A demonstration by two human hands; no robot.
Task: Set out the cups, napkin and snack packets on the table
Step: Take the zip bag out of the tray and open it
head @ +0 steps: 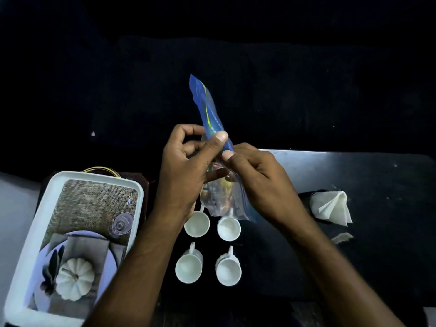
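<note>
Both my hands hold a clear zip bag (221, 199) above the dark table (354, 244). My left hand (186, 166) pinches a blue snack packet (207, 107) that sticks up out of the bag's mouth. My right hand (257, 180) grips the bag's top edge. More packets show dimly inside the bag. Several white cups stand upright in two rows below the bag, among them cup (197, 224), cup (228, 228) and cup (188, 267). A folded white napkin (333, 207) stands in a dark holder to the right.
A white tray (141, 197) with a printed picture of a pumpkin and plate lies at the left, next to the cups. A yellow rim (99, 169) peeks out behind it. The background is black and unlit.
</note>
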